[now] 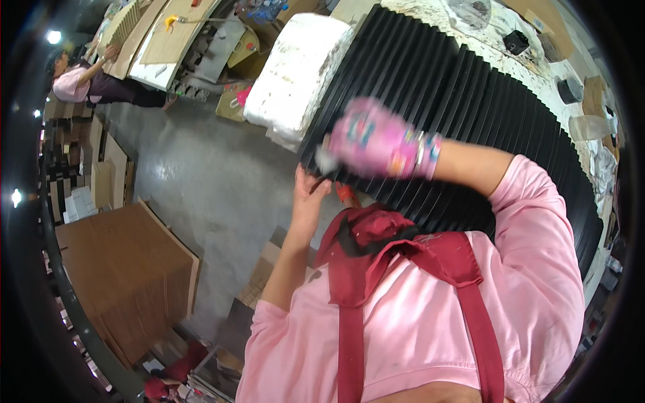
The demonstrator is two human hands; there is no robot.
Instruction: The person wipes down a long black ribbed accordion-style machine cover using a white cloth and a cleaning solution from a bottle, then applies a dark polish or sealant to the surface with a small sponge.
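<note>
The head view has long black strips (403, 67) lying side by side in a broad, ridged bank across the tabletop (494, 52), in front of the person. At their left end, the right hand (373, 138), in a pink glove and blurred, is curled over a white wad (327, 159). The bare left hand (310, 196) is just below, fingers bent up against the end of the outermost strip; whether it pinches that strip, I cannot tell. A thick white stack (295, 67) is just beside the strips on the left. Beyond them are a black block (516, 42) and a black cup (570, 89). Farther left, a brown cardboard stack (127, 275) stands on the grey floor (201, 174), and a co-worker (70, 84) stands at another table (152, 75).
</note>
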